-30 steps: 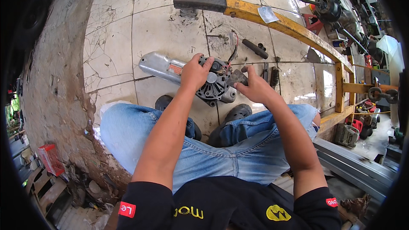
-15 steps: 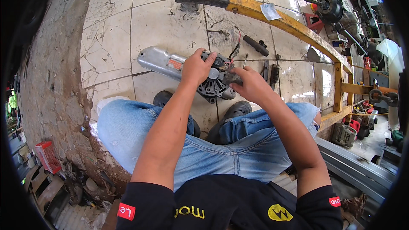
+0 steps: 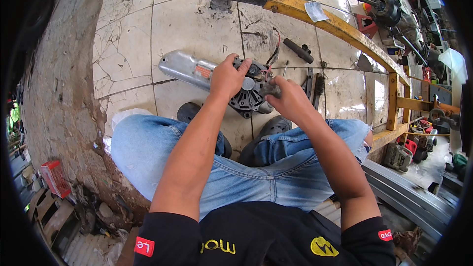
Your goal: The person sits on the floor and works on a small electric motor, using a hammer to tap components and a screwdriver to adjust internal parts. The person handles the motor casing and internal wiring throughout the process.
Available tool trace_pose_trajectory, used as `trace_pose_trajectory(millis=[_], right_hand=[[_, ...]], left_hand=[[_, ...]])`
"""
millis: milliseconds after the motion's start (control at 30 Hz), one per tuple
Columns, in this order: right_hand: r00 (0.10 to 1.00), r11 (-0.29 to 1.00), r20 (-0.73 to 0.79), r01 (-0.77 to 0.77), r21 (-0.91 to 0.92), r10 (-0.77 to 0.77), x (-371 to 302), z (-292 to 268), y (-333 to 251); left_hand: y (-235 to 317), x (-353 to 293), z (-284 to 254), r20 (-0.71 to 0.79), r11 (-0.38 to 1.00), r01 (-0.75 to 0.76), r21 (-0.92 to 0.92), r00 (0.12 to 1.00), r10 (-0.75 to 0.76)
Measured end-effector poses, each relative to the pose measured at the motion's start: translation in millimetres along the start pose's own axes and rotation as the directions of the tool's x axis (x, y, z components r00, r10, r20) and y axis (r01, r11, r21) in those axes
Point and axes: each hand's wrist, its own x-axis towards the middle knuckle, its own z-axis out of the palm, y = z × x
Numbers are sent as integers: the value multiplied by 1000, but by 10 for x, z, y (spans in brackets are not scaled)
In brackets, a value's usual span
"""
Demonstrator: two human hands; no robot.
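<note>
A metal motor unit (image 3: pixel 246 99) with a round, slotted end cover lies in front of me between my knees. Its long silver housing (image 3: pixel 180 68), bearing an orange label, stretches away to the left. My left hand (image 3: pixel 229 77) is closed over the upper part, the thumb near a dark round cap. Fingers of my right hand (image 3: pixel 288 97) are bunched around a grey, crumpled piece that looks like a rag (image 3: pixel 269 90), pressed against the right side of the cover. Red and black wires (image 3: pixel 274 55) rise from the unit behind that hand.
Beyond my right hand lie a dark cylindrical piece (image 3: pixel 297 50), a thin screwdriver-like rod (image 3: pixel 286 68), a flat metal bar (image 3: pixel 309 82) and a dark brush (image 3: pixel 318 90). A yellow steel frame (image 3: pixel 340 27) arches over the tiles. My shoes (image 3: pixel 276 125) are close beneath the unit.
My right hand has shifted very slightly along the cover's right side with the grey rag. The left hand keeps its hold, and the motor unit stays almost in place.
</note>
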Motion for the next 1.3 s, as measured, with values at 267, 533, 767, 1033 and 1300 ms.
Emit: trace_pose_trajectory(millis=[267,533,767,1033,1300], right_hand=[[994,995,-31,-102,24,103,27,1,-116],[998,999,11,-54,7,54,36,-4,-60],[987,997,-151,-57,43,63,1,180,-74],[988,996,-127,-85,37,89,-18,137,-128],[982,993,-144,-115,42,120,-15,160,-131]], left_hand=[[71,5,-74,62,999,51,-16,997,-50],[34,-2,-45,40,999,43,-13,998,-43],[28,15,-43,47,999,46,-27,998,-45],[3,6,-32,40,998,51,-24,998,-50],[34,2,-37,58,998,60,-35,997,-58]])
